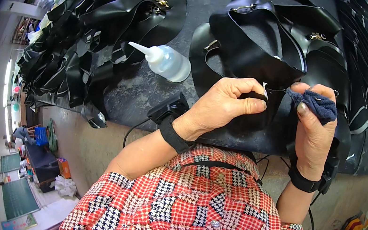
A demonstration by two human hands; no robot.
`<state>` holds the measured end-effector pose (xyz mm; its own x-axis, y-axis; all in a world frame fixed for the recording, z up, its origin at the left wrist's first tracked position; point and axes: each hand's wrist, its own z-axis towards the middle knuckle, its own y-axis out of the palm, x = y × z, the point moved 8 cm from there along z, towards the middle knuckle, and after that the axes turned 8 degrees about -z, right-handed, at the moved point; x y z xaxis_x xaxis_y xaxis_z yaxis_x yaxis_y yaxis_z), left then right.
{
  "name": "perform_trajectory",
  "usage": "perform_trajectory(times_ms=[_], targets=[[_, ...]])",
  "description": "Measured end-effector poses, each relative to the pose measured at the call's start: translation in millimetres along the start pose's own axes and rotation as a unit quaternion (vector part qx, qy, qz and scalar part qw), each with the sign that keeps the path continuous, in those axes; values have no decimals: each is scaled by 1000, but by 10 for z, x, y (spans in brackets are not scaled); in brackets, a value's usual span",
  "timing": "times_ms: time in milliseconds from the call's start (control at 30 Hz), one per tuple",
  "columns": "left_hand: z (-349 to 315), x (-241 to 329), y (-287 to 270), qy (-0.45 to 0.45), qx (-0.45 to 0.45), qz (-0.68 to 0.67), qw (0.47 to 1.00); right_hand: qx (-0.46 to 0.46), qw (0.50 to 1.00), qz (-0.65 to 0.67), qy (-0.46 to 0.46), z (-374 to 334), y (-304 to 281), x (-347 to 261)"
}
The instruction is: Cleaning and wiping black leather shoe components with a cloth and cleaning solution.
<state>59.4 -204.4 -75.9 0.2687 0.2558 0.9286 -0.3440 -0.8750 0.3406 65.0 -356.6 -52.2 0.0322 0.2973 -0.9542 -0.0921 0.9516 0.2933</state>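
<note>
Left hand [218, 105]: fingers pinched 1 black strip [252, 96]. Right hand [317, 128]: fingers pinched 1 navy cloth [321, 107]. 1 nozzled bottle [171, 64] stood left of left fingers, on tabletop [130, 92].

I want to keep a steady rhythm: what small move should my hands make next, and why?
Perhaps touch the navy cloth in your right hand lightly to the black piece pinched by your left hand: the hands are close together and the cloth is bunched up.

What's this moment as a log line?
Left hand: pinching black strip | right hand: holding dark blue cloth | translucent bottle: on dark table, left of both hands | black pieces: heaped on left
</note>
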Motion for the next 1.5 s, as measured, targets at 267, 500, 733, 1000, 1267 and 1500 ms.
perform_trajectory(times_ms=[267, 500, 733, 1000, 1267, 1500], targets=[[-128, 47, -71, -32, 16, -46, 998, -124, 984, -124, 17, 84, 464, 19], [-175, 72, -37, 19, 18, 63, 998, -83, 962, -259, 6, 150, 496, 76], [-251, -124, -175, -34, 71, -74, 994, 48, 994, -66, 68, 172, 320, 224], [-206, -72, -187, 4, 71, -39, 997, -98, 984, -148, 16, 54, 499, 272], [-176, -79, -21, 16, 25, 161, 986, 2, 977, -205, 53, 72, 371, 406], [-291, 226, 87, 133, -3, 391, 911, 168, 977, -126, 21, -111, 30, 128]])
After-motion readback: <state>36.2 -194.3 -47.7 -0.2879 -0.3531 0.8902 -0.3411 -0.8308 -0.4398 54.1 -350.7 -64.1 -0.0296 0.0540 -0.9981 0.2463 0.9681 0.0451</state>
